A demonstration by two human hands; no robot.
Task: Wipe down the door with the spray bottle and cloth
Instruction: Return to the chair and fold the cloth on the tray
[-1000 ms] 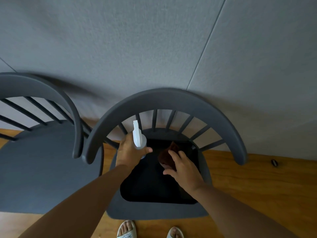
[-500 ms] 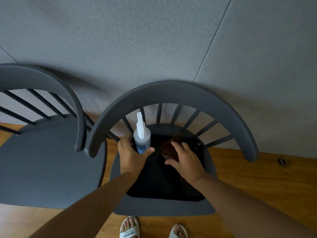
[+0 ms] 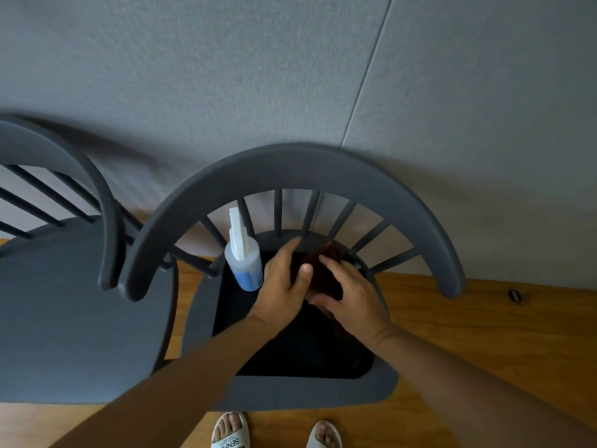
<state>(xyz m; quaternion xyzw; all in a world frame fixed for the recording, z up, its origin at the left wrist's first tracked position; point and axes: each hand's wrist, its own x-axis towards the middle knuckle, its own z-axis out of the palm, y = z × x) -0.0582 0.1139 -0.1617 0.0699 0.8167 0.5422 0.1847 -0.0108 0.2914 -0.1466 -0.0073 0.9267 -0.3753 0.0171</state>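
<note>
Wall: we face a grey panelled wall (image 3: pixel 226 76) with a thin seam running down its right part; we see no door from here.
Floor: a wooden floor (image 3: pixel 468 318) runs under the furniture, and a small dark object (image 3: pixel 514 295) lies on it by the wall, too small to name.
Chairs: a grey spindle-back chair (image 3: pixel 290 166) stands before us with a black seat pad (image 3: pixel 307 350); a second grey chair (image 3: pixel 64 302) stands just beside it on our left.
Feet: our toes in pale slide sandals (image 3: pixel 231 434) show at the bottom edge.
Spray bottle: the spray bottle (image 3: pixel 244 257) stands upright at the back left of the seat pad, white trigger head up, blue label low on its clear body. We judge it light, rigid and a little slippery; the neck under the trigger is the place to take it.
Left hand: our left hand (image 3: pixel 281 286) lies just right of the bottle, fingers fairly straight, thumb resting against the cloth; it holds nothing that we can see.
Right hand: our right hand (image 3: pixel 350 295) curls over the cloth and grips it.
Cloth: the dark reddish-brown cloth (image 3: pixel 323 270) sits bunched between both hands above the seat pad. We judge it soft, limp and light, best gathered in the palm.
</note>
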